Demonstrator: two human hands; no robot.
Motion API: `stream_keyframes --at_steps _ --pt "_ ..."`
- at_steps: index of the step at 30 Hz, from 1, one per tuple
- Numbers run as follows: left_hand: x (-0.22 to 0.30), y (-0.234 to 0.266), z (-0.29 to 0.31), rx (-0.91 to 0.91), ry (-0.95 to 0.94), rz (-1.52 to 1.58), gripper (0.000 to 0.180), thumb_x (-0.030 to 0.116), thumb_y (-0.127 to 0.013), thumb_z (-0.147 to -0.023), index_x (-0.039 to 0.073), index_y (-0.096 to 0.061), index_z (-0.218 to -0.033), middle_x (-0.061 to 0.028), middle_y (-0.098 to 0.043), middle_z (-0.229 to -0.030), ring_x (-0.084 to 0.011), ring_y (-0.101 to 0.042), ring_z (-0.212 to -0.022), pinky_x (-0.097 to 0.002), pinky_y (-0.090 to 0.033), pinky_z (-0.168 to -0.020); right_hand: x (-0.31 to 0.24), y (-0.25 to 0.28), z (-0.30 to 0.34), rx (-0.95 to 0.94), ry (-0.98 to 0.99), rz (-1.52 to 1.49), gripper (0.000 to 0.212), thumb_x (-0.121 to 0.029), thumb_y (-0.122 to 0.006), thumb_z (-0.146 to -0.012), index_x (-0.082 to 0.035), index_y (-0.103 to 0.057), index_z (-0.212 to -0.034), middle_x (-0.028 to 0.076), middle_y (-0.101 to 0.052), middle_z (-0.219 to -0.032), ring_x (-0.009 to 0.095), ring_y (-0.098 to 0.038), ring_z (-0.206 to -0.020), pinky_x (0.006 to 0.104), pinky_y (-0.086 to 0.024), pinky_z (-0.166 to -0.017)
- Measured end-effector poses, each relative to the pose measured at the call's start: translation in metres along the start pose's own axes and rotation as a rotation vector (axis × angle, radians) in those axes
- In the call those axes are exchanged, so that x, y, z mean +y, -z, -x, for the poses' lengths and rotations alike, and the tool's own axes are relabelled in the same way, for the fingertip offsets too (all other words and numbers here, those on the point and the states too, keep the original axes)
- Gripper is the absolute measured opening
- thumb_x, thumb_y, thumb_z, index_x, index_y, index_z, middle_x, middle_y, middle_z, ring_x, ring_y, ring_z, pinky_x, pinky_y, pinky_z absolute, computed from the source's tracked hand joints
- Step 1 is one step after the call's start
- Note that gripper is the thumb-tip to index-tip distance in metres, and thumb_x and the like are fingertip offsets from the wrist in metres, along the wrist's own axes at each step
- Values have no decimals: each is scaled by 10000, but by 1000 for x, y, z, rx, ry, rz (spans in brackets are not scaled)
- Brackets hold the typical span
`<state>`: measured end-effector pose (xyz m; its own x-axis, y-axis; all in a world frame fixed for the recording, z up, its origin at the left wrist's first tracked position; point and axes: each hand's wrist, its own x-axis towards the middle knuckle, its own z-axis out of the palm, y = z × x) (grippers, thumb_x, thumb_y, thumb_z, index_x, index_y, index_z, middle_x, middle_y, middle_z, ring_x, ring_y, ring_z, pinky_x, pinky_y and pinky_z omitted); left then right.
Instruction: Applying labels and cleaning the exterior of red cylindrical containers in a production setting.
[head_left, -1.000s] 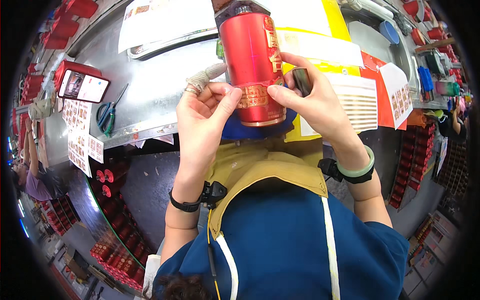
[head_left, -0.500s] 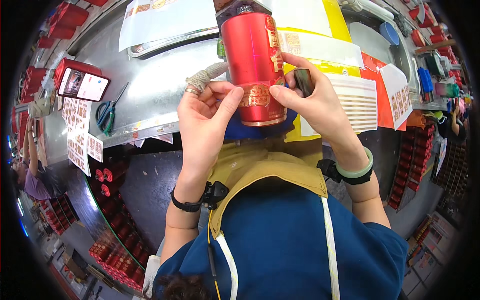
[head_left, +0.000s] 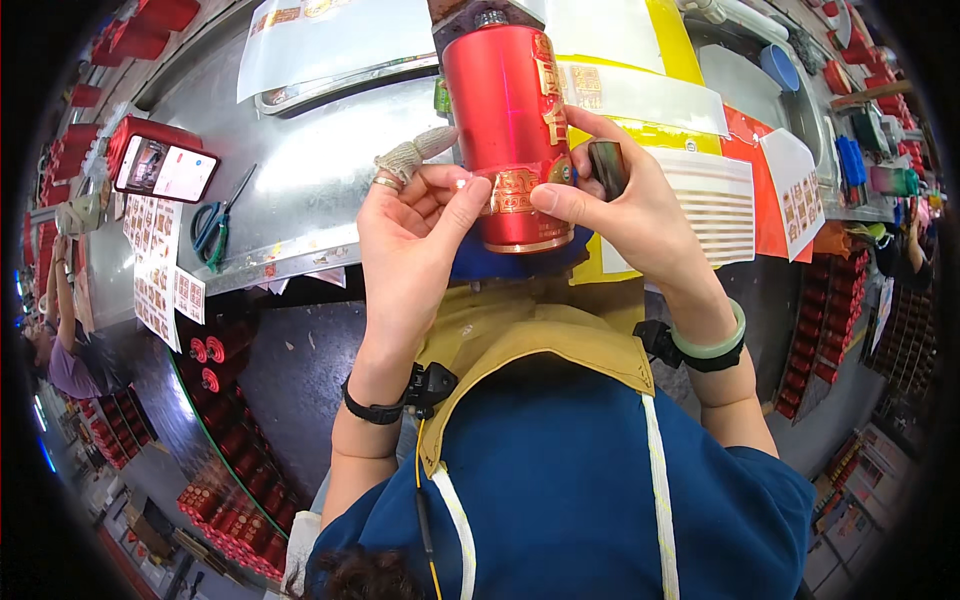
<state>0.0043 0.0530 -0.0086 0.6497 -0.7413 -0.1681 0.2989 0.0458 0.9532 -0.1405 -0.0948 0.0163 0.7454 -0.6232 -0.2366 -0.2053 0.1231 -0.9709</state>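
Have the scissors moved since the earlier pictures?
No, the scissors lie in the same place, judged against the printed sheet beside them on the metal table.

Shiny red, gold-decorated bottle

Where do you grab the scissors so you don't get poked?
Probably by the handles, coming from the person's side of the table. The scissors lie with their looped handles toward the person, giving a good grip, while the narrow blades point away.
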Motion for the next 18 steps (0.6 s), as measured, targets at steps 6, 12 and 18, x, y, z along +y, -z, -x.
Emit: stream_keyframes --at_steps 6,12,18 --pt "-2 0 0 -2 14 28 493 -2 -740 -953 -9 -565 -1414 -18 -686 -1032 -108 -674 -903 -234 -509 -782 -8 -5 -1 -18 -58 -33 813 -137 -847 -884 94 -376 -1505 109 -662 -1153 136 -635 -1065 274 -530 -890" --pt "-1 1 0 1 35 21 500 -4 -737 -954 -16 -553 -1419 -32 -683 -1048 -120 -669 -902 -260 -540 -850 -5 -6 -2 6 -68 61 778 -137 -840 -893 84 -392 -1490 80 -672 -1044 108 -645 -959 255 -530 -794" --pt "-13 9 -5 15 -85 -43 517 -37 -727 -947 -3 -524 -1421 -106 -633 -1223 -123 -636 -1113 -272 -556 -932 -4 -9 -2 30 -14 19 762 -138 -839 -890 80 -410 -1481 54 -664 -962 98 -635 -865 245 -513 -726"
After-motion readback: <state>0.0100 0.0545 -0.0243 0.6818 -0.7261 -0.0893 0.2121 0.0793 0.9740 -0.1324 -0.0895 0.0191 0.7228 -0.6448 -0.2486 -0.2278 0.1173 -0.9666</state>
